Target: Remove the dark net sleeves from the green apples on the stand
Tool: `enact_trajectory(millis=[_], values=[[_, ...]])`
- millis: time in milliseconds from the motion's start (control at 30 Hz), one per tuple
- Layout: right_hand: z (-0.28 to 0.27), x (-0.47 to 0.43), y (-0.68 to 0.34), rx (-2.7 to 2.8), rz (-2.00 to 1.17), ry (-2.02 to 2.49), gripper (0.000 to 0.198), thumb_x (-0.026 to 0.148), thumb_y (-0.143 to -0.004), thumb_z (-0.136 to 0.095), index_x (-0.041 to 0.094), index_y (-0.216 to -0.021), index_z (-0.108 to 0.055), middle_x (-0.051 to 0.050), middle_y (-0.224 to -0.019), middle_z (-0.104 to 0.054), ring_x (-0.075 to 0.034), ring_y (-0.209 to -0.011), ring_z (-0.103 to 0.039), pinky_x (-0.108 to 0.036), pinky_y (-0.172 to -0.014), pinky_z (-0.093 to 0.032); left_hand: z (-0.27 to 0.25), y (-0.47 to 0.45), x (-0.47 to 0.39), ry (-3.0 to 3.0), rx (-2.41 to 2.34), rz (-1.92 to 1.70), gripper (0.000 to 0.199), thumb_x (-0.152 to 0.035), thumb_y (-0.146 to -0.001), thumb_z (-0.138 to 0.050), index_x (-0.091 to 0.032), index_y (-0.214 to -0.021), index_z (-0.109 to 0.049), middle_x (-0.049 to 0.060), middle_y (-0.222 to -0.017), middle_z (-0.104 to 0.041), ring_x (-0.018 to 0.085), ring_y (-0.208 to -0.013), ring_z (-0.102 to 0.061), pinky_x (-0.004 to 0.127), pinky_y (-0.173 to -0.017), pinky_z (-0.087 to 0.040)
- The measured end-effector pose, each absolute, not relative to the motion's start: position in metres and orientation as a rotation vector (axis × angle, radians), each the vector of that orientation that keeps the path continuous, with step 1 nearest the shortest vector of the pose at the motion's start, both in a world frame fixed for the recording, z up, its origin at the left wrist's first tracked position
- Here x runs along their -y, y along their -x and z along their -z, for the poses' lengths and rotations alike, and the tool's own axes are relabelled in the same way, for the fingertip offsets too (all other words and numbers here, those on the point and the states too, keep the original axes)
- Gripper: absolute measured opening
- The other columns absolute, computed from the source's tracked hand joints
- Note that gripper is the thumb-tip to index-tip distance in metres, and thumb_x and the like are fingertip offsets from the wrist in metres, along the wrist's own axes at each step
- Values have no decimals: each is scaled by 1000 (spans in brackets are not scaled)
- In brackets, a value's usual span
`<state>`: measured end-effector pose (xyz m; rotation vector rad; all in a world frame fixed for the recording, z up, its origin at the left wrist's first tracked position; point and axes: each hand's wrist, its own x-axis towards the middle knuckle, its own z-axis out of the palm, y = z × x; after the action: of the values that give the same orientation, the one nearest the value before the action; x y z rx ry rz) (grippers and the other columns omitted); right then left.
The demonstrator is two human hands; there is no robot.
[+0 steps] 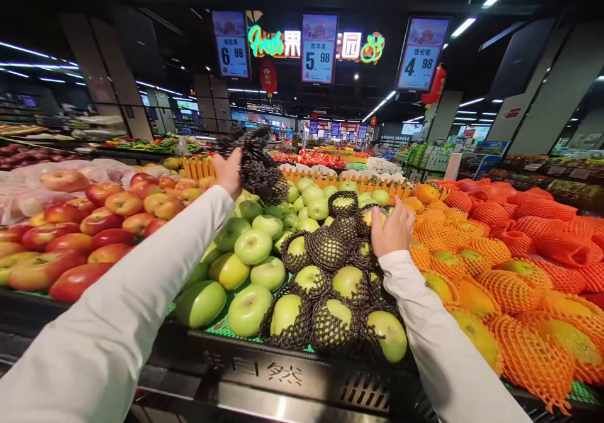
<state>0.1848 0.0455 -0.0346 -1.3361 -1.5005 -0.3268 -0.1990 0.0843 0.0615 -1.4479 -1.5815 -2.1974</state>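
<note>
A dark bunch of black foam fruit nets (258,163) is gripped in my left hand (229,172), raised above the back of the green apples (253,247). My right hand (392,228) curls around a green apple (367,218) at the right rear of the netted rows; its fingertips are partly hidden. Several netted green apples (338,313) sit in front, wrapped in black mesh with their tops showing. An upright black net (343,204) stands just left of my right hand.
Red-yellow apples (111,234) are piled on the left. Oranges in orange nets (512,284) and fruit in red nets (533,221) fill the right. A black crate edge (283,366) runs along the front, and a low orange fence (346,180) stands behind. Price screens (319,48) hang overhead.
</note>
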Motion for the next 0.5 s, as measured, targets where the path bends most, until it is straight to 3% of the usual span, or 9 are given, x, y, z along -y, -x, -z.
enact_trajectory(millis=[200, 367, 500], values=[[32, -38, -179, 1484, 364, 1304, 67, 55, -94, -37, 8, -141, -43, -23, -136, -53, -37, -125, -40, -57, -106, -35, -59, 135, -141, 1474, 1528, 2208, 36, -20, -74, -67, -14, -108, -56, 11, -115, -67, 21, -106, -64, 33, -101, -49], [27, -28, -171, 1472, 353, 1295, 62, 50, -96, -38, 7, -141, -44, -22, -136, -54, -37, -127, -40, -56, -107, -36, -82, 103, -156, 1684, 1459, 1751, 40, -25, -72, -69, -16, -109, -57, 12, -110, -66, 28, -105, -63, 40, -100, -49], [25, -24, -169, 1475, 364, 1276, 61, 49, -96, -39, 8, -140, -45, -22, -137, -54, -36, -128, -39, -56, -108, -35, -90, 63, -166, 1994, 1275, 1328, 47, -25, -75, -65, -15, -119, -55, 13, -121, -61, 29, -115, -59, 41, -103, -46]])
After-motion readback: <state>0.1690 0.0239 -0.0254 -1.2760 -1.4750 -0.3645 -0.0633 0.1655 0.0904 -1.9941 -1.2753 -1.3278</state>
